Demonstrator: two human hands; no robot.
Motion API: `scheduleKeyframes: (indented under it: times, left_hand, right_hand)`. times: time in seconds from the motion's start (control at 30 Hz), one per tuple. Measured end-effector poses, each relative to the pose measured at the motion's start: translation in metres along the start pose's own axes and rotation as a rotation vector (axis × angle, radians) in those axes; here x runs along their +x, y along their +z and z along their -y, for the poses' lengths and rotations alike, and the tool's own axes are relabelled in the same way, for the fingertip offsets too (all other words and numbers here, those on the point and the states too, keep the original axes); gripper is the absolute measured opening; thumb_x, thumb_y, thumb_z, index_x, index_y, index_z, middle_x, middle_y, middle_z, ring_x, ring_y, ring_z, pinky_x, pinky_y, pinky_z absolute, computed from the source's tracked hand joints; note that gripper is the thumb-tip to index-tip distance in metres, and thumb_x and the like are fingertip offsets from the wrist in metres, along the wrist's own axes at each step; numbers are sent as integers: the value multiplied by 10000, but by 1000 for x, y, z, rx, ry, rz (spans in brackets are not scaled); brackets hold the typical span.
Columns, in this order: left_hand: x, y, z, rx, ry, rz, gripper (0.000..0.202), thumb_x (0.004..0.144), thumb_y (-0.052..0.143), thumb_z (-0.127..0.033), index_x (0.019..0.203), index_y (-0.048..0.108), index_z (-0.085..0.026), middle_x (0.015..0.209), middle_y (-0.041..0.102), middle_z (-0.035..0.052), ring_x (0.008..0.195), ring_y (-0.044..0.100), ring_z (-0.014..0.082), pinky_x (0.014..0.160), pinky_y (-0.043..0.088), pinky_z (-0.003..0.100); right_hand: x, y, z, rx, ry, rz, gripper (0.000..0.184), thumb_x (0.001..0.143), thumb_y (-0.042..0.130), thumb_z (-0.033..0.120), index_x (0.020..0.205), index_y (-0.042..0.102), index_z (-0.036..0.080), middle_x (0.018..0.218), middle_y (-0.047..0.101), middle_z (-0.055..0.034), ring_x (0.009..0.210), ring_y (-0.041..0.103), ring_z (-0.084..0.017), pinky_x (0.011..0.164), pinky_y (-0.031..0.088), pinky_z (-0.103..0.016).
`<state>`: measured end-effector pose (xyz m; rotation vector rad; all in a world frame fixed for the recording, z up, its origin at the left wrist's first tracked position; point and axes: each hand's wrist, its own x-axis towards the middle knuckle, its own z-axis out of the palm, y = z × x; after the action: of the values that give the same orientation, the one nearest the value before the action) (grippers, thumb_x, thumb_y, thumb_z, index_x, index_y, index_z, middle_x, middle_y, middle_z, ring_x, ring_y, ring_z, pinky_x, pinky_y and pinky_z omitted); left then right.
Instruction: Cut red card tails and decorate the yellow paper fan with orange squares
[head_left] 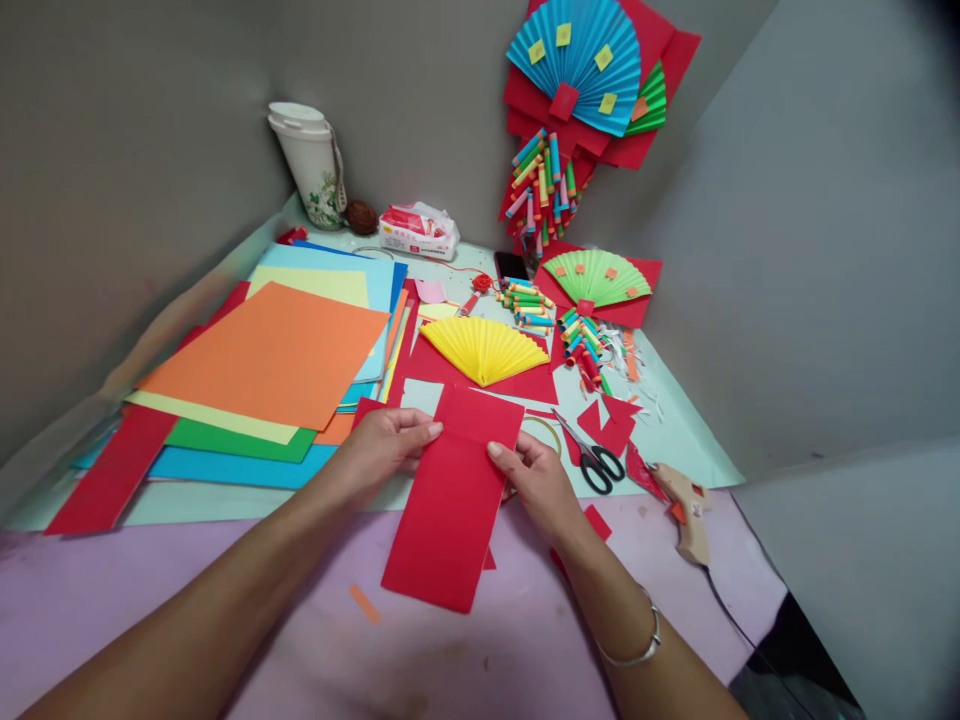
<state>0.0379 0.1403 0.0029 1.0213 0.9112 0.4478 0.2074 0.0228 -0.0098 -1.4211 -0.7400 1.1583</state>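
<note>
A long red paper strip [454, 500] lies in front of me on the pink table top, its far end turned up. My left hand [386, 445] grips its upper left edge with the thumb on top. My right hand [532, 475] pinches the upper right edge, thumb on the paper. Just beyond the strip a yellow paper fan [484, 348] lies on a red sheet.
A stack of coloured paper sheets [274, 355] lies to the left. Scissors [592, 455] and a glue gun [686, 505] lie to the right, among red scraps. Farther back are a green fan [596, 278], rolled paper tubes [525, 300], a cup [311, 165], a tissue pack [416, 232] and a blue fan decoration [577, 65] on the wall.
</note>
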Motion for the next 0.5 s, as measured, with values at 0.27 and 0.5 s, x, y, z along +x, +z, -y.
scheduleKeyframes:
  times: [0.27,0.5]
  left_hand:
    - [1,-1,4,-5,68,-43,281,691,813,-381,665,624,-175,629,694,13,597,664,168,605,516,282]
    - [0,1,-2,-42,54,-18,261,779,747,-418,805,686,-166,770,748,56,699,705,180,689,555,287]
  right_hand:
    - [0,1,2,-89,1,2,347,779,713,524,767,637,186,560,582,46,450,473,-98,452,398,-228]
    - [1,1,5,-64,2,-56,360,757,705,507,649,537,208,504,555,61,406,481,-90,424,403,-213]
